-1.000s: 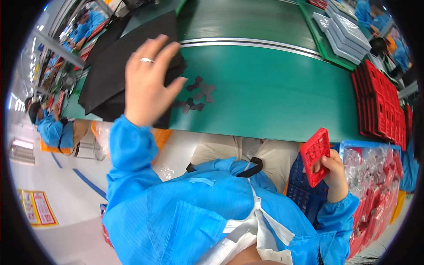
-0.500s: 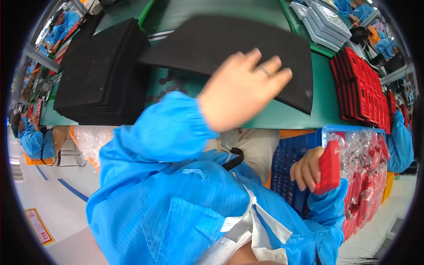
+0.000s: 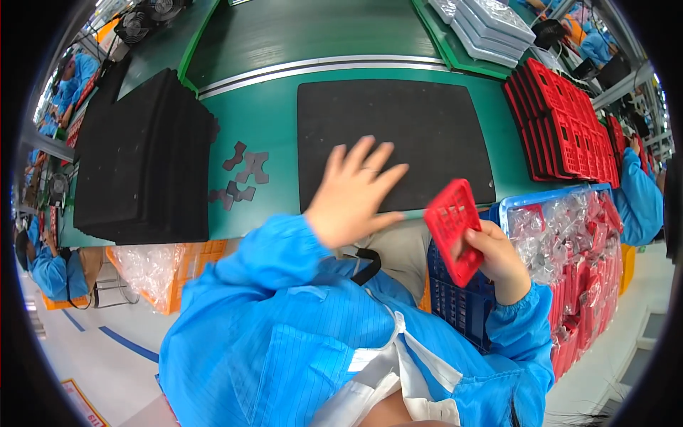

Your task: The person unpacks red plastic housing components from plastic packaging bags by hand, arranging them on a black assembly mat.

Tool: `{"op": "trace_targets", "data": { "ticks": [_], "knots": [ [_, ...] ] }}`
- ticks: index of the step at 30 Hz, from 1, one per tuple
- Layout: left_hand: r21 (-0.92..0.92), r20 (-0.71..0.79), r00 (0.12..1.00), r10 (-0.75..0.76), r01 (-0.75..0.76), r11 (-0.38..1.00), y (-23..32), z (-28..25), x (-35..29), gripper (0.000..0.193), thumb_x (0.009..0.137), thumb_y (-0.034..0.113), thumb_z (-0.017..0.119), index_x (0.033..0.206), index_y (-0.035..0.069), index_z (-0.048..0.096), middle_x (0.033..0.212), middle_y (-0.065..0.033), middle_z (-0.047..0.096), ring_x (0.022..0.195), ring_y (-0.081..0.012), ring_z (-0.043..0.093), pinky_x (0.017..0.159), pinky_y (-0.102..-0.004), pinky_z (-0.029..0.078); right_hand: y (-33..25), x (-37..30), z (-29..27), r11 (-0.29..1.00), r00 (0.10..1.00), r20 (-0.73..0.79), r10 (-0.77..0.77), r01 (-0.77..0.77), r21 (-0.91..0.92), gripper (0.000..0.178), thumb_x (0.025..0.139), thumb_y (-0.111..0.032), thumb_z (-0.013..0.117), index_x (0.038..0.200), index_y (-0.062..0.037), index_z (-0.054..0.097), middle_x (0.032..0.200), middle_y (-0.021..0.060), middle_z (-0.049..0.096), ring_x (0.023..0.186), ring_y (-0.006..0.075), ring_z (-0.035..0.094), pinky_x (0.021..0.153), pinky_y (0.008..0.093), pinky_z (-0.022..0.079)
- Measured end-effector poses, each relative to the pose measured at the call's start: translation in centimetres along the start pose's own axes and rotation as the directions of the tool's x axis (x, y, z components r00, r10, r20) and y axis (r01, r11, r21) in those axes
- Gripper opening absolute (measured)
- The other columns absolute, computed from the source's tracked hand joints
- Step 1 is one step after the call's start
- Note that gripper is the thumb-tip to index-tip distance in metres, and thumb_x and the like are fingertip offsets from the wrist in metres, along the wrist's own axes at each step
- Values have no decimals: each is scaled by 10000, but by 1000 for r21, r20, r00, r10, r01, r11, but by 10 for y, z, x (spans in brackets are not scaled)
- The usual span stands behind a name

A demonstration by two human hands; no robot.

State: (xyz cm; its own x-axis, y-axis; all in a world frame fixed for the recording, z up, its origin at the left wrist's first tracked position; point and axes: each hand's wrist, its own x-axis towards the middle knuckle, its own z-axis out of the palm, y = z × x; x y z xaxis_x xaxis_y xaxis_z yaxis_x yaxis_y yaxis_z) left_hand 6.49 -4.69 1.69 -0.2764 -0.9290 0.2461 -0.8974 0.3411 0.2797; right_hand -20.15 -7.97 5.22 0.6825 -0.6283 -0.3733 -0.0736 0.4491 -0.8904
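A black foam-like mat [image 3: 416, 132] lies flat on the green workbench [image 3: 267, 99] in front of me. My left hand [image 3: 352, 196] is over its near edge, fingers spread, holding nothing; whether it touches the mat I cannot tell. In my right hand [image 3: 501, 260] is a thin red plastic panel [image 3: 464, 224] with cut-out holes, tilted upright between thumb and fingers near the mat's right front corner. Several small dark cut pieces [image 3: 252, 167] are scattered on the bench to the left of the mat.
On the left stands a tall stack of black mats [image 3: 142, 156]. Red plastic panels [image 3: 565, 121] stand in a row on the right. Below them, a blue crate [image 3: 509, 203] holds bagged red parts. White trays [image 3: 491, 32] are stacked at the back right. Co-workers sit at both sides.
The black mat, tilted and moving before, now lies flat on the bench. My left hand has drawn back toward me. My right hand has raised the red panel leftward, toward the mat.
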Motion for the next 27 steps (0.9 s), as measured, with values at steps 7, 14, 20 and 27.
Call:
{"op": "trace_targets", "data": {
  "ticks": [7,14,20,27],
  "knots": [
    [-57,92,988,-121,126,990,-60,-16,-59,704,794,472,641,1374,139,420,1489,-145,260,1392,-340,192,1109,-533,173,-11,55,49,941,927,-370,-53,-78,-330,295,944,-124,476,1235,-81,448,850,45,581,588,96,581,406,211,410],
    [-86,8,996,-94,94,992,-68,-15,-62,690,781,423,662,1359,132,421,1467,-137,299,1376,-346,230,1100,-534,204,-29,241,94,600,796,-292,-530,109,-793,326,881,-148,536,1169,-14,464,927,218,654,867,309,658,745,379,511],
    [-139,-5,996,-85,84,987,-69,-11,-65,671,800,418,649,1363,139,415,1469,-136,302,1376,-338,235,1107,-530,197,-65,266,63,-116,693,316,-649,320,-940,208,816,-94,564,974,-147,687,948,98,663,916,317,605,787,401,491],
    [-154,-10,992,-129,126,980,-72,-7,-69,645,800,422,664,1339,141,448,1464,-121,312,1377,-333,232,1110,-526,203,-47,263,76,-13,632,180,-754,260,-966,267,857,-143,569,1116,-87,605,1125,120,593,1051,325,541,916,409,427]
  ]
}}
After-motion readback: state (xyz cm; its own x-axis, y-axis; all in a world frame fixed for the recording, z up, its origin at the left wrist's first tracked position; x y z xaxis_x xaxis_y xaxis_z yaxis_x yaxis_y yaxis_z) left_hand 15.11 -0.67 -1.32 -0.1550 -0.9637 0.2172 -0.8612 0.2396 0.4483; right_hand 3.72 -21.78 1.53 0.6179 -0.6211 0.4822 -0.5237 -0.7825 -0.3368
